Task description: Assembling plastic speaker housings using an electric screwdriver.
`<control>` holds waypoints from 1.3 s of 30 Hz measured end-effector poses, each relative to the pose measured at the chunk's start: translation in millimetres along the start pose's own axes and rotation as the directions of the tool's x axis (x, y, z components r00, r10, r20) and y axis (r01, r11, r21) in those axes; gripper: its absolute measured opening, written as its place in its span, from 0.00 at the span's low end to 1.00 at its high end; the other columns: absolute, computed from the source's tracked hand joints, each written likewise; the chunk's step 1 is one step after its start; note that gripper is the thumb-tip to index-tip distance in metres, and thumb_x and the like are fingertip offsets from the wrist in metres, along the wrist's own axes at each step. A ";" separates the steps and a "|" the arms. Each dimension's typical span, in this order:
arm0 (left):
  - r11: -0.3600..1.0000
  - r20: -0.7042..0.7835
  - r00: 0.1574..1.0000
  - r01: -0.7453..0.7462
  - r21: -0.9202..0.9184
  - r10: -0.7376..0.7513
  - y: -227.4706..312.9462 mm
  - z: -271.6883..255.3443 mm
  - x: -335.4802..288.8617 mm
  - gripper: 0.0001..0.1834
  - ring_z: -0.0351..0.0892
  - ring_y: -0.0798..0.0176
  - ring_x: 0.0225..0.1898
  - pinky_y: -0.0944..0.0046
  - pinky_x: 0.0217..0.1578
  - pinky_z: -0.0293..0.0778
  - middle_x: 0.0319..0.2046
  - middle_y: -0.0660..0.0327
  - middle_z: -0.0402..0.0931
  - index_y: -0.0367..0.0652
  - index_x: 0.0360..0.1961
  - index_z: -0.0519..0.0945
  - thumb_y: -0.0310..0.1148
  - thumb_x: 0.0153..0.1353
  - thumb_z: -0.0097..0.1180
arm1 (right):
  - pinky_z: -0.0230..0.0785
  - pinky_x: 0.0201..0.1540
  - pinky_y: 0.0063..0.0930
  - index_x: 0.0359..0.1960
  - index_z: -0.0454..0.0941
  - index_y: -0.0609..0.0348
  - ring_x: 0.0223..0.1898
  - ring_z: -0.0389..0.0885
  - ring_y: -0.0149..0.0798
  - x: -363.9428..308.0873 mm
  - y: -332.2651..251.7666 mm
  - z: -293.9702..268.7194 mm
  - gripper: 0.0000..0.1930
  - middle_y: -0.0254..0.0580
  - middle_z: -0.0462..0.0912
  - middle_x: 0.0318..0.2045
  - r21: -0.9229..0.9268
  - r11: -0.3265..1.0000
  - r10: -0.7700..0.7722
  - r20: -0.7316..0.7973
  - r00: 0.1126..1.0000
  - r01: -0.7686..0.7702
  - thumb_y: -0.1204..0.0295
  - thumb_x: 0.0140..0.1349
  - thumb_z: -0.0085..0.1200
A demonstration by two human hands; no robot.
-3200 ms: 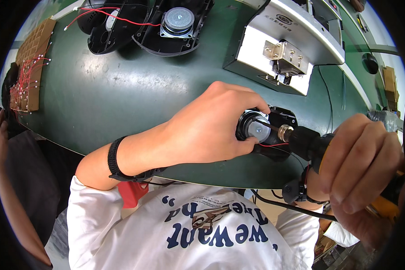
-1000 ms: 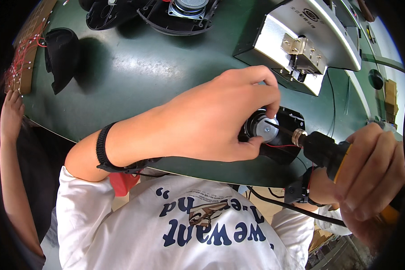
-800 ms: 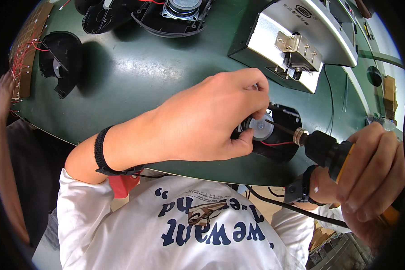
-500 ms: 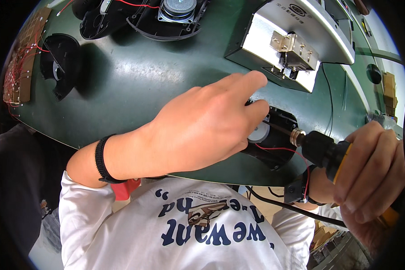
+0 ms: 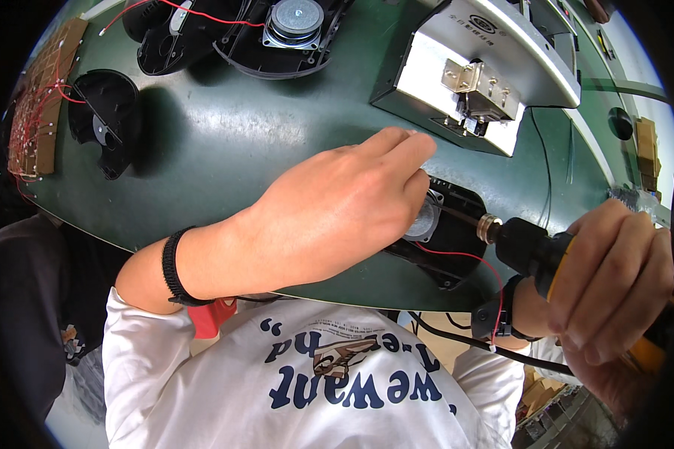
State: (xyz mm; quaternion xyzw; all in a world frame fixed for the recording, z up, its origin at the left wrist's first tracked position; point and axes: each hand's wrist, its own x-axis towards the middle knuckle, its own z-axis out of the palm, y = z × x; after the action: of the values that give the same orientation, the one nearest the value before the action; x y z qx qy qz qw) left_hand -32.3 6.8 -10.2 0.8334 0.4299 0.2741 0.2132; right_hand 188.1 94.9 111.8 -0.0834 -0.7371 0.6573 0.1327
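My right hand point(image 5: 614, 288) is closed around an electric screwdriver point(image 5: 530, 245) with a black nose and yellow-and-black body. Its long bit points left to a round grey speaker point(image 5: 425, 221) in a black plastic housing point(image 5: 464, 258). A red wire point(image 5: 468, 254) runs from the speaker toward my right wrist. My left hand point(image 5: 344, 191) reaches across the speaker's left side, back of the hand up, fingers curled together. Its fingertips lie between the housing and the metal screw feeder; whatever they hold is hidden. The bit's tip lies at the speaker's edge, partly behind my fingers.
The silver and black screw feeder point(image 5: 457, 101) stands just beyond the housing. Across the green table point(image 5: 225, 157) lie another housing with a speaker point(image 5: 295, 22), an empty-looking black shell point(image 5: 105, 120) and a cardboard piece point(image 5: 47, 112) with red wires. A thin cable point(image 5: 548, 172) runs right of the feeder.
My left fingers have drawn closer together and slid slightly left, uncovering more of the speaker. The screwdriver stays pointed at the speaker. The whole view has shifted a little.
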 end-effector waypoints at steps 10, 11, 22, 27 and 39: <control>0.991 -0.132 0.991 0.006 -0.130 -0.023 -3.3 9.3 6.3 0.13 0.78 0.46 0.39 0.50 0.33 0.76 0.45 0.53 0.71 0.36 0.32 0.73 0.19 0.46 0.64 | 0.83 0.24 0.27 0.30 0.76 0.59 0.20 0.84 0.39 -11.2 -14.8 -17.3 0.14 0.39 0.83 0.22 0.002 1.000 -0.020 0.021 1.000 0.020 0.81 0.50 0.74; 0.992 -0.135 0.991 0.000 -0.125 -0.017 -4.2 9.5 6.8 0.13 0.78 0.46 0.39 0.50 0.33 0.76 0.45 0.53 0.71 0.36 0.32 0.73 0.19 0.46 0.64 | 0.83 0.24 0.26 0.30 0.76 0.59 0.20 0.84 0.38 -12.1 -15.0 -15.7 0.14 0.39 0.83 0.22 0.008 0.997 -0.076 -0.015 0.997 0.077 0.81 0.49 0.74; 0.955 -0.327 0.938 -0.194 -0.226 0.113 -15.9 5.3 12.0 0.12 0.79 0.52 0.36 0.58 0.38 0.77 0.40 0.56 0.79 0.37 0.35 0.80 0.21 0.53 0.72 | 0.79 0.19 0.20 0.26 0.76 0.58 0.18 0.83 0.31 -68.1 25.9 10.9 0.16 0.38 0.83 0.20 0.015 0.912 -0.377 -0.369 0.850 0.411 0.86 0.43 0.73; 0.955 -0.341 0.922 -0.248 -0.164 0.181 -15.4 10.1 11.8 0.15 0.81 0.51 0.36 0.57 0.37 0.79 0.39 0.56 0.79 0.37 0.38 0.82 0.20 0.50 0.72 | 0.73 0.15 0.16 0.24 0.72 0.57 0.16 0.81 0.33 -33.5 8.5 2.5 0.18 0.38 0.83 0.20 0.044 0.912 -0.394 -0.181 0.901 0.408 0.86 0.43 0.73; 0.964 -0.307 0.917 -0.265 0.005 0.254 -11.1 4.4 11.2 0.16 0.79 0.50 0.36 0.53 0.35 0.77 0.40 0.56 0.75 0.38 0.33 0.76 0.29 0.50 0.73 | 0.73 0.23 0.07 0.39 0.79 0.56 0.15 0.75 0.18 -135.9 25.3 25.8 0.20 0.23 0.80 0.22 -0.017 0.578 -0.491 -0.805 0.332 0.816 0.55 0.59 0.70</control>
State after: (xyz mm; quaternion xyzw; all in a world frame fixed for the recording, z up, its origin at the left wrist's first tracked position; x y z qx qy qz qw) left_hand -30.7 21.6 -17.0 0.8265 0.3384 0.4333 0.1211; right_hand 308.1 33.1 72.4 -0.0006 -0.4320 0.5793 0.6912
